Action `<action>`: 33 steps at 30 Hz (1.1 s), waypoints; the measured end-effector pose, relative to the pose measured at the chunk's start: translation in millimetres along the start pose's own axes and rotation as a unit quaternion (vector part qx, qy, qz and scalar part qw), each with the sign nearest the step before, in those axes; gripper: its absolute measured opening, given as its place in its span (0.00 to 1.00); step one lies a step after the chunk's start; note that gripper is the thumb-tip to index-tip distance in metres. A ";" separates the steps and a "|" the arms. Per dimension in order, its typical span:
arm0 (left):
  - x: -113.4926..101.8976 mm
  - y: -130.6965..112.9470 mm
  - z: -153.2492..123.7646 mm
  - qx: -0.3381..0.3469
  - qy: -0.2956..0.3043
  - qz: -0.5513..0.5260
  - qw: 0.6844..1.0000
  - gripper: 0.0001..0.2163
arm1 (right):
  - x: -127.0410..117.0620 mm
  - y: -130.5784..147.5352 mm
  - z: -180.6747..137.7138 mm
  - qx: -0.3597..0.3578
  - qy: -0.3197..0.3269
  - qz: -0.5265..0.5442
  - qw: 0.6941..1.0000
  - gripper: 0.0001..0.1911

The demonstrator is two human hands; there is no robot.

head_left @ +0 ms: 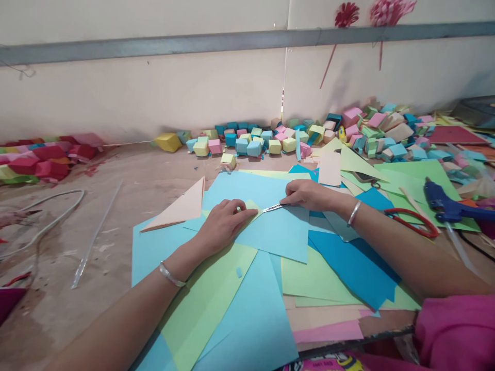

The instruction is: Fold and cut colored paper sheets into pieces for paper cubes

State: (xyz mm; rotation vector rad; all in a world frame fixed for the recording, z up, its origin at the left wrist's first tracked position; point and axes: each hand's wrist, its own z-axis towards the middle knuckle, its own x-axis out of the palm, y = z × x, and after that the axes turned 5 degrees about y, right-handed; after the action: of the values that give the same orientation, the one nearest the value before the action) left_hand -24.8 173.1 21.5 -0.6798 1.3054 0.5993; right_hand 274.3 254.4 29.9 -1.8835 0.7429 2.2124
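Observation:
My left hand (224,225) is closed on a small light green piece of paper (253,208), the thumb and fingers pinching it above a light blue sheet (278,232). My right hand (307,195) grips a slim cutting tool with a silver metal blade (273,207). Its handle is hidden in my fist, so I cannot tell whether it is scissors or a knife. The blade's tip touches or nearly touches the green piece's right corner. Under my left forearm lies a long light green sheet (209,299), with a tiny blue scrap (238,272) on it.
Several folded paper cubes (253,148) line the wall, piled higher at right. A blue glue gun (444,203) and red-handled scissors (415,222) lie right. Left are a folded peach paper (178,208), a clear glue stick (95,237) and a white cable (54,226).

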 end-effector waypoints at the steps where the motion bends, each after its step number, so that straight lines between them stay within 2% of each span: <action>1: 0.3 0.0 0.3 -0.002 0.002 0.005 1.000 0.17 | -0.6 0.0 -0.1 0.001 0.002 0.003 1.000 0.17; 8: -0.8 -1.0 1.0 0.005 0.009 0.033 0.999 0.17 | 0.9 0.8 1.2 -0.018 -0.017 0.013 1.000 0.15; 15: -2.2 -2.4 0.5 0.012 0.011 0.042 0.999 0.17 | -2.6 -6.2 -4.4 -0.024 0.010 0.032 0.999 0.16; 24: -3.3 -2.3 1.8 0.027 0.015 0.056 0.998 0.20 | -1.3 -2.5 -2.0 -0.025 0.008 0.024 0.999 0.16; 29: -1.3 -0.2 -0.6 0.034 0.026 0.074 0.996 0.26 | -5.7 -0.2 -3.7 -0.021 0.021 0.031 0.999 0.16; 33: -1.7 -0.5 -0.1 0.032 0.031 0.082 0.996 0.26 | -2.0 4.3 -0.8 -0.032 0.008 0.026 0.999 0.16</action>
State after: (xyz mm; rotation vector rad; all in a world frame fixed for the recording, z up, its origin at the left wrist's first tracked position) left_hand -24.8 172.6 23.2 -0.5467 1.4412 0.6707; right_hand 273.6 250.6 32.8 -1.9336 0.7401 2.2808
